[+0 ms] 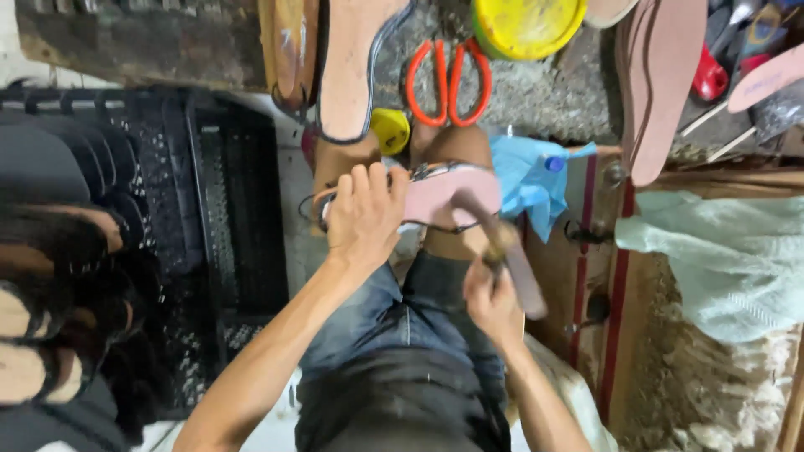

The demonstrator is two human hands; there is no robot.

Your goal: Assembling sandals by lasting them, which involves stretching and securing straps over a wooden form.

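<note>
A pink sandal sole [444, 194] with a dark trimmed edge lies across my knees. My left hand [362, 216] grips its left end and presses it down. My right hand [492, 303] is closed around the handle of a hammer [494, 243], whose blurred head hovers over the right part of the sole. I sit in denim shorts [394, 322], legs pointing toward a rough workbench.
On the bench lie orange-handled scissors [448, 81], a yellow tub [528, 25], a small yellow lid [390, 130] and more soles [662, 84]. A black plastic crate [226, 209] and stacked dark soles [50, 276] are at the left. A blue cloth [528, 180] and pale fabric [720, 251] are at the right.
</note>
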